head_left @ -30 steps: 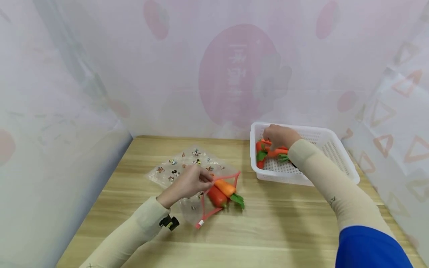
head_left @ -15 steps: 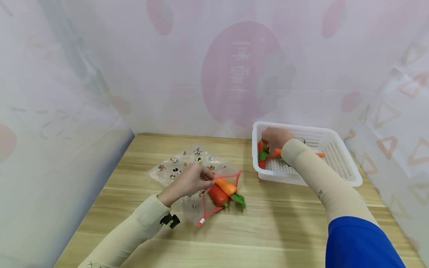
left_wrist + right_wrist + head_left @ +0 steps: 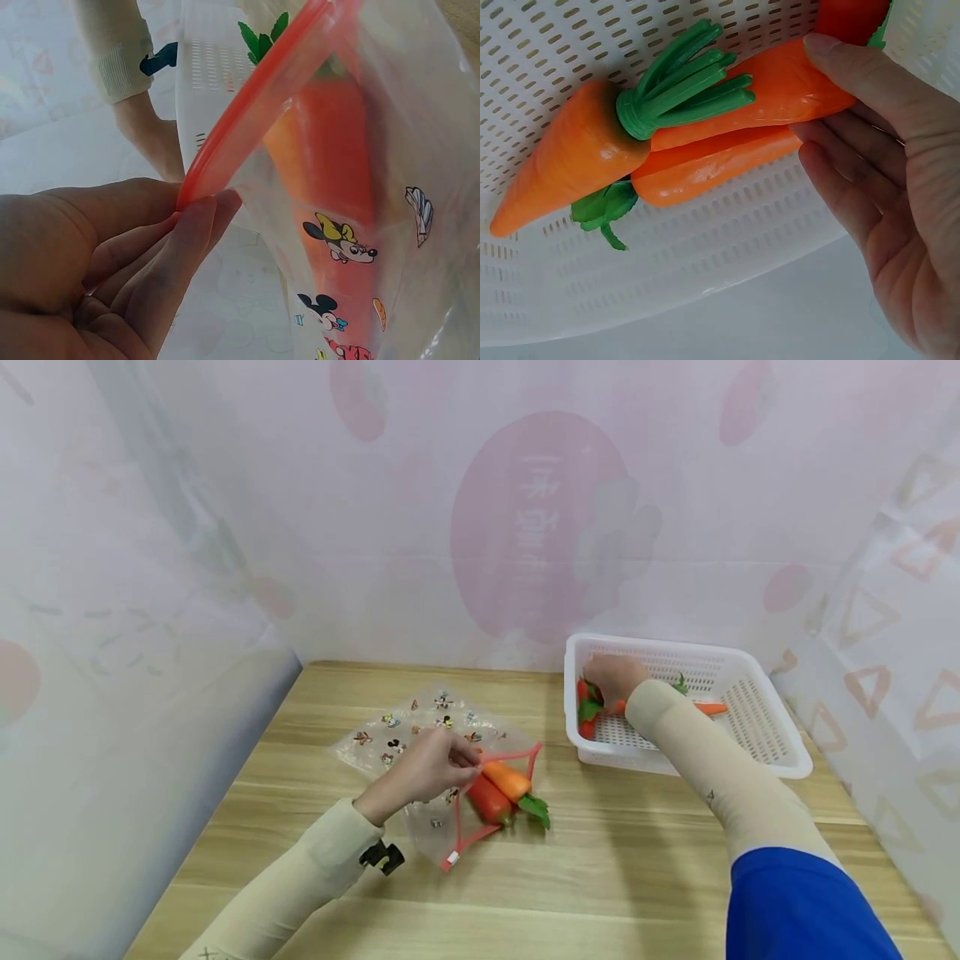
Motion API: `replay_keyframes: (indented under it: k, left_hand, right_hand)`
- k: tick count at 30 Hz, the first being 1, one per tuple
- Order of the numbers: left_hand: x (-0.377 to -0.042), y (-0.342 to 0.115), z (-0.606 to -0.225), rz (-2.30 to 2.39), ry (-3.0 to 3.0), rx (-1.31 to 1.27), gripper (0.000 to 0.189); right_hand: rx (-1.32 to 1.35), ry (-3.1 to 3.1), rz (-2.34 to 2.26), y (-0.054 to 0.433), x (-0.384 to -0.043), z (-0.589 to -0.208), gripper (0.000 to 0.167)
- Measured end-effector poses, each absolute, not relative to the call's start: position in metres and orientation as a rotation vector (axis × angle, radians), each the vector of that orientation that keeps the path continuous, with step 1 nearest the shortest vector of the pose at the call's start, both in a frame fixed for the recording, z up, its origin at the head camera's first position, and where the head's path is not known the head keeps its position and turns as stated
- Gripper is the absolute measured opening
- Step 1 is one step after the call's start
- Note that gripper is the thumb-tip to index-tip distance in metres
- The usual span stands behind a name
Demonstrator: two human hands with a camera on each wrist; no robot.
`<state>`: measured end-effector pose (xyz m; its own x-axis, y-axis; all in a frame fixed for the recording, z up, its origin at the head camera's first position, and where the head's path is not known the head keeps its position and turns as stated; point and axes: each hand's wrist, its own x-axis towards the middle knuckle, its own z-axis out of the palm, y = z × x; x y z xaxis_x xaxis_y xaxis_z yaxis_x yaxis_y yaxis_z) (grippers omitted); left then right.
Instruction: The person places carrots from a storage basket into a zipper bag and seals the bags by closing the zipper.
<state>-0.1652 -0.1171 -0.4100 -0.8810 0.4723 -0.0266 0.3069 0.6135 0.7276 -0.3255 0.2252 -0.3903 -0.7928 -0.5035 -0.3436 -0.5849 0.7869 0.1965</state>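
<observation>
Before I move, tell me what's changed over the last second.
The right hand has shifted left and slightly lower in the white basket; an orange tip has come into view beside the sleeve. That hand holds an orange carrot; when it took hold is unclear. The left hand still pinches the clear bag; the red vegetable in it looks unmoved.

Clear plastic zip bag, coral edging, cartoon prints: lies on the bench, mouth open, one edge pinched. Inside I see a red tapered vegetable beside a leafy orange carrot, green leaves poking out. In the white perforated basket I have a glossy orange carrot, held at one end.
</observation>
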Motion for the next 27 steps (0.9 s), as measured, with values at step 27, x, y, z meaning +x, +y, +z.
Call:
replay_keyframes:
  k: [27]
  left_hand:
    - [-0.170, -0.119, -0.408, 1.129, 2.618, 0.682, 0.011]
  right_hand:
    - [-0.721, 2.744, 0.148, 0.240, -0.324, -0.337, 0.019]
